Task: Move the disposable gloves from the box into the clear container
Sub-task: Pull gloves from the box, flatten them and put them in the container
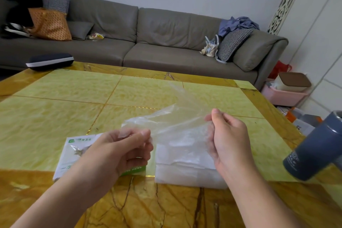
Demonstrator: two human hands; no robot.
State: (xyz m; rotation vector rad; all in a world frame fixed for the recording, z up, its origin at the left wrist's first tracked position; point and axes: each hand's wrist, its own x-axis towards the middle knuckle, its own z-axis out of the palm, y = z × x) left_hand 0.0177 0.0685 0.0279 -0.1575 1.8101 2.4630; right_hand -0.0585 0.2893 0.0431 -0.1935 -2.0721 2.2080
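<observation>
A thin, clear disposable glove is stretched in the air between my hands. My left hand pinches its left end between thumb and fingers. My right hand pinches its right edge, thumb up. Under my left hand lies the white and green glove box, flat on the table, partly hidden by my wrist. Below the glove, between my hands, stands the clear container with whitish folded gloves showing through its walls.
A yellow-green marble table carries everything. A blue-grey cylindrical flask stands at the right edge. A dark case lies at the far left corner. A grey sofa with cushions and bags runs behind.
</observation>
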